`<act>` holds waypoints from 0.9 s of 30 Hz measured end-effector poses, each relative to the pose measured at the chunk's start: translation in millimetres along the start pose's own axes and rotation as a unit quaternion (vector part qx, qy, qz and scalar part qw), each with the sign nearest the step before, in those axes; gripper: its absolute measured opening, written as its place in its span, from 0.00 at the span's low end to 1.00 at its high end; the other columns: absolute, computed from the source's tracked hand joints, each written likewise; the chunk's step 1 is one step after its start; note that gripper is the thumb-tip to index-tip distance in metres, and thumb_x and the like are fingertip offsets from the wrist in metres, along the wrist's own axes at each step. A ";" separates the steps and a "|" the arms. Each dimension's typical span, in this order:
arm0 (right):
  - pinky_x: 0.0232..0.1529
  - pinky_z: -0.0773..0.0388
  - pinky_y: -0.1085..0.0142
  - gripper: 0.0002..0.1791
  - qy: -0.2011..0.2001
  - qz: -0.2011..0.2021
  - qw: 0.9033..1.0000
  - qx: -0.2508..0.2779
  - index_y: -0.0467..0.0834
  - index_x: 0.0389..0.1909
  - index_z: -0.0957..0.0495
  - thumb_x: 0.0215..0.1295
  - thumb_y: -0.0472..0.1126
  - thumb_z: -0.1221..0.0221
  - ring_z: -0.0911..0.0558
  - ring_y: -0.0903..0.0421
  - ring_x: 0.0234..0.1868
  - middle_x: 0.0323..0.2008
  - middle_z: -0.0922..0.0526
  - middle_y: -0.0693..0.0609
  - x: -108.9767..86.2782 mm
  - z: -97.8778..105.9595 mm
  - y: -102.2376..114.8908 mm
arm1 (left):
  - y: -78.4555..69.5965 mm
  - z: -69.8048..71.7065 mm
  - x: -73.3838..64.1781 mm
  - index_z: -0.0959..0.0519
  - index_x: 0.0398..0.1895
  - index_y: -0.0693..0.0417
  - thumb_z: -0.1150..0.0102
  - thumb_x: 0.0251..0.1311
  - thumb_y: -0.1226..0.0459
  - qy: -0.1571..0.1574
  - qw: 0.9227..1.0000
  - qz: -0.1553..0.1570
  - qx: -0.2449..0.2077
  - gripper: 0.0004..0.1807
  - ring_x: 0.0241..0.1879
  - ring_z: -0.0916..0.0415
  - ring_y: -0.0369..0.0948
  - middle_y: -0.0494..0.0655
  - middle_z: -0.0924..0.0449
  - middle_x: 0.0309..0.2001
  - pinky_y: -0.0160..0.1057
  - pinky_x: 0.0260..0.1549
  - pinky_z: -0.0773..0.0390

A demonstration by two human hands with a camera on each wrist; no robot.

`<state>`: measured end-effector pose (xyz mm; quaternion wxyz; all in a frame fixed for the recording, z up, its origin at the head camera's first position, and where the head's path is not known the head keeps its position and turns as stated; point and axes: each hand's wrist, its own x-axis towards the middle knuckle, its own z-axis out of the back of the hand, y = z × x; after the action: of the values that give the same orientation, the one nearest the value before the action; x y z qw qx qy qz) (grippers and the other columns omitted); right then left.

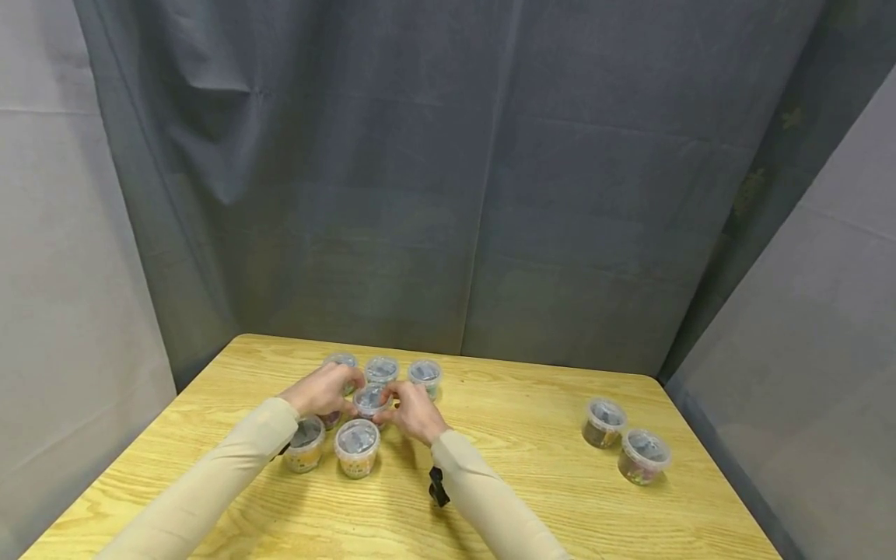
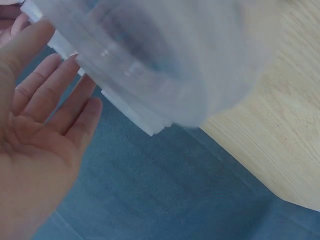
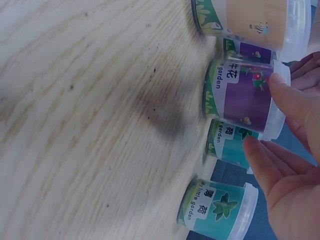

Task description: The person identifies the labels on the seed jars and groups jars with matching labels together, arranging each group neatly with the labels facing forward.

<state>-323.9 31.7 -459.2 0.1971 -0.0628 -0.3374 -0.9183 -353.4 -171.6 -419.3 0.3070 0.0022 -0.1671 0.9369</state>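
Note:
In the head view my two hands meet over a purple-labelled, clear-lidded plastic cup (image 1: 371, 398) in a cluster of similar cups. My right hand (image 1: 414, 411) pinches it at the lid: in the right wrist view the thumb lies on the near side of the purple cup (image 3: 245, 95), the fingers on the far side. Thumb and fingers of my left hand (image 1: 325, 390) reach to its left side. In the left wrist view this hand's fingers are slightly bent, but a blurred lid (image 2: 150, 60) hides whether they grip. Another purple cup (image 1: 330, 418) stands partly under it.
Two orange-labelled cups (image 1: 357, 447) stand nearer me. Behind are three more, including a teal cup (image 1: 425, 376) at the right. Two cups (image 1: 603, 422) stand far right. The wooden table (image 1: 504, 467) ends at a dark curtain (image 1: 420, 194).

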 end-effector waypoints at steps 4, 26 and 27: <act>0.49 0.18 0.60 0.12 -0.009 0.009 1.000 0.010 0.46 0.35 0.17 0.52 0.45 0.27 0.17 0.52 0.48 0.42 0.14 0.53 -0.8 4.5 -2.3 | 0.4 3.1 1.0 0.18 0.48 0.60 0.25 0.48 0.67 -0.003 1.000 -0.008 -0.011 0.22 0.50 0.21 0.52 0.52 0.16 0.46 0.52 0.51 0.21; 0.47 0.17 0.61 0.05 -0.031 0.005 0.999 0.034 0.44 0.38 0.17 0.66 0.41 0.37 0.14 0.51 0.46 0.41 0.13 0.49 -24.3 42.3 -27.7 | -13.6 5.8 5.7 0.16 0.45 0.60 0.40 0.63 0.71 -0.038 0.999 -0.032 -0.013 0.09 0.47 0.17 0.48 0.52 0.14 0.45 0.48 0.48 0.18; 0.47 0.17 0.60 0.05 -0.035 0.005 0.999 0.033 0.44 0.38 0.17 0.66 0.41 0.37 0.14 0.51 0.45 0.41 0.13 0.49 -26.1 44.7 -29.7 | -16.6 5.6 7.4 0.16 0.45 0.61 0.41 0.63 0.71 -0.042 0.998 -0.037 -0.014 0.10 0.48 0.17 0.49 0.53 0.14 0.46 0.48 0.49 0.18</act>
<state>-312.8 89.4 -449.3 0.1914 -0.0905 -0.3738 -0.9030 -350.4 -156.6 -408.0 0.3338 0.0430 -0.1929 0.9217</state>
